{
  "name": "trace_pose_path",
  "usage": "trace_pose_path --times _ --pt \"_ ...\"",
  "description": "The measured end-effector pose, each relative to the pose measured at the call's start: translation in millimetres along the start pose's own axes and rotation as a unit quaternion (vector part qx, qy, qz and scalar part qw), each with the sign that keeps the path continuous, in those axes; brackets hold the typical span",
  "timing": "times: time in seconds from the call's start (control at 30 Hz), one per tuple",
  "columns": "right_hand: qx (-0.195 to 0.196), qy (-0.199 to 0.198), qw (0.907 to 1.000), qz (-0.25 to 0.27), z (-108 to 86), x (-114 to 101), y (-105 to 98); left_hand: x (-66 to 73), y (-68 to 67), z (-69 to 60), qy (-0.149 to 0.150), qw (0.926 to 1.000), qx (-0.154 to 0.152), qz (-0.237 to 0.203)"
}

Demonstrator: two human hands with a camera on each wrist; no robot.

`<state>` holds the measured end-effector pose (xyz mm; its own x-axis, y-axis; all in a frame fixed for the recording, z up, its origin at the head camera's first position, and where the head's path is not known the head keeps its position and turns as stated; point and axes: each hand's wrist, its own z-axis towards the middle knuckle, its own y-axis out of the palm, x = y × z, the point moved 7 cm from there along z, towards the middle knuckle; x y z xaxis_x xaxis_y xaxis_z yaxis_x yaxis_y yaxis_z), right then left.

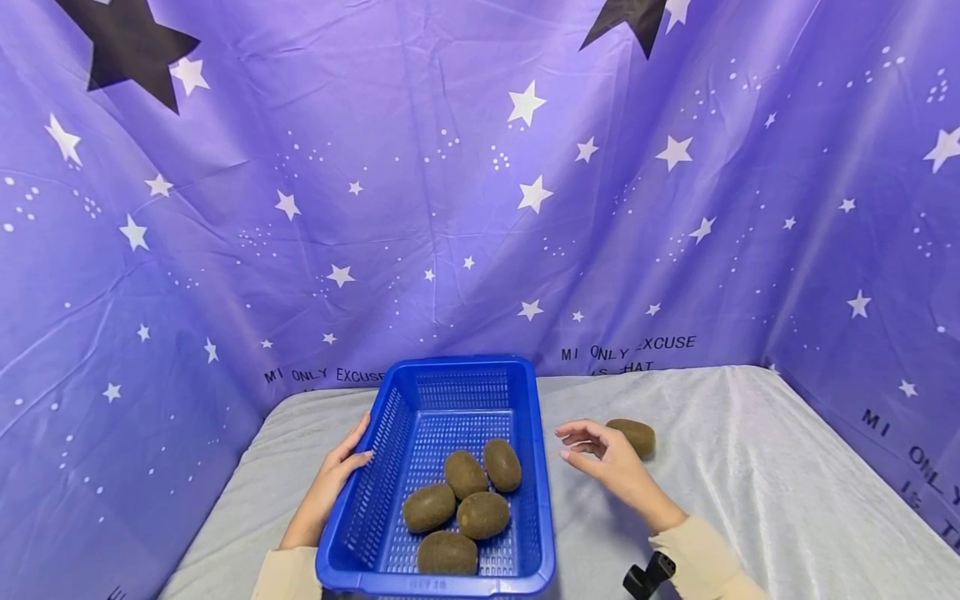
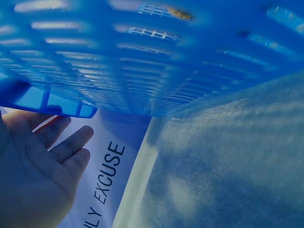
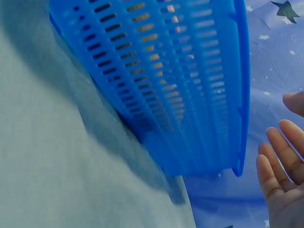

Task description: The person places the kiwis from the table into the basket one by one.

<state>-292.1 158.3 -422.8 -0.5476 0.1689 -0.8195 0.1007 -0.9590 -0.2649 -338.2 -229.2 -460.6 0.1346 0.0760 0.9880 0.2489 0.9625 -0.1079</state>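
Observation:
A blue plastic basket (image 1: 546, 500) with slotted walls holds several brown kiwifruits (image 1: 483, 515), grouped toward its near half. At the basket's left rim, my left hand (image 1: 335, 475) grips with the thumb over the edge and the fingers outside. The left wrist view shows that left hand (image 2: 38, 166) with its fingers below the rim. My right hand (image 1: 611, 458) is apart from the basket's right side, its fingers loosely bent and nothing between them. One more kiwifruit (image 1: 637, 435) lies on the cloth just behind the right hand, which partly covers it.
A pale grey cloth (image 1: 750, 467) covers the tabletop. Purple curtains (image 1: 450, 208) with stars and printed words stand behind and at both sides. A black device (image 1: 649, 575) is strapped at the right sleeve.

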Motion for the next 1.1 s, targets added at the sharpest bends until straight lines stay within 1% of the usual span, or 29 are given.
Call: trace_pose_path --times 0.3,0.53,0.63,0.8,1.1 --pt "0.024 0.025 0.9993 -0.015 -6.5 15 -20 2.9 1.4 -1.1 0.011 0.9999 -0.004 0.001" --pt "0.048 0.03 0.9979 -0.033 -9.5 24 -37 3.8 1.3 -1.1 0.012 0.9999 0.0 0.004" --pt "0.062 0.052 0.9958 -0.043 -10.1 28 -47 3.4 1.0 -1.3 0.009 1.0 0.001 0.001" --pt "0.1 0.091 0.9895 -0.05 -10.0 35 -66 2.9 1.1 -1.5 0.004 1.0 -0.002 -0.004" --pt "0.129 0.118 0.9833 -0.051 -11.9 45 -89 3.5 1.1 -2.1 0.009 1.0 -0.003 -0.001"
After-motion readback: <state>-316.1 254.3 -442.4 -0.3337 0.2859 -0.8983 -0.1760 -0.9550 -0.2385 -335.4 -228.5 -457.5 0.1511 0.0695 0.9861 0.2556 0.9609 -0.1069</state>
